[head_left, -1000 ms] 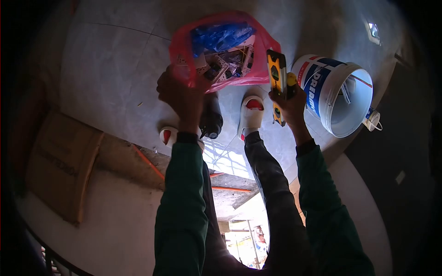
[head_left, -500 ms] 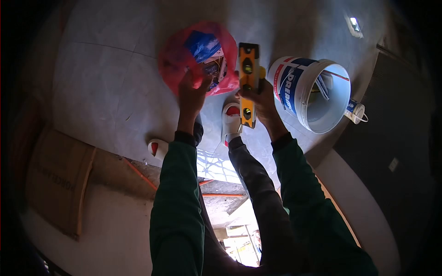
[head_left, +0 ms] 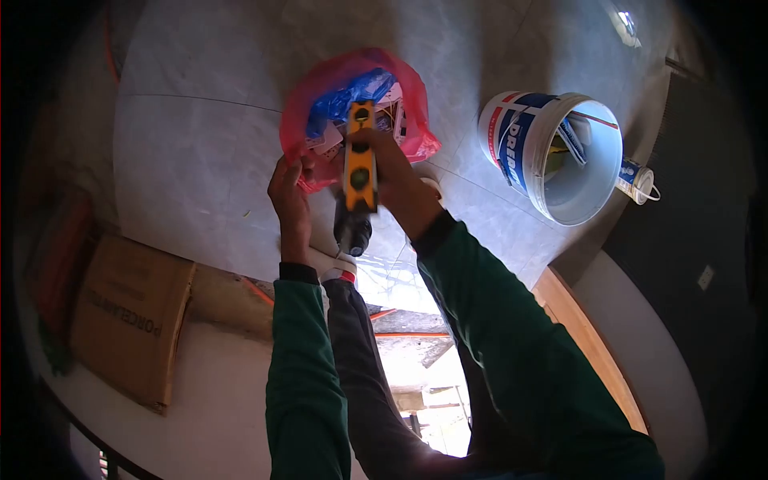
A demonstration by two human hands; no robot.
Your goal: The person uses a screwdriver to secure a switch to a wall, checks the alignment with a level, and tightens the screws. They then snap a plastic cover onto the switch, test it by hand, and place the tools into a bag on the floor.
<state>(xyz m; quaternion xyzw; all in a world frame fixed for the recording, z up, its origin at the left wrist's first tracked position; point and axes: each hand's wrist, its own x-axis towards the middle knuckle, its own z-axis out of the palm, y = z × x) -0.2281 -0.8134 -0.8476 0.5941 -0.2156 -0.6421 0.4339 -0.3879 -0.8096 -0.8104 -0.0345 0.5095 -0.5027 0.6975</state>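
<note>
In my right hand (head_left: 394, 166) is a yellow spirit level (head_left: 362, 164), its vials facing up, over the near side of a red plastic bag (head_left: 300, 104). My left hand (head_left: 290, 196) has its fingers closed at the bag's near left rim. The bag stands open on the floor, with a crumpled blue plastic bag (head_left: 352, 92) and several white boxed items (head_left: 326, 142) inside. Below the level's near end shows a dark cylindrical object (head_left: 354, 228), partly hidden; I cannot tell whether my right hand holds it too.
Right of the bag, a white bucket (head_left: 520, 132) tilts on the tiled floor with items inside. A smaller white pail (head_left: 640, 184) lies behind it. A flattened cardboard box (head_left: 128, 320) is at the left. My feet are close below the bag.
My right hand has carried the spirit level left, over the bag. My left hand has moved from above the bag's contents to its near left rim. The view has shifted slightly.
</note>
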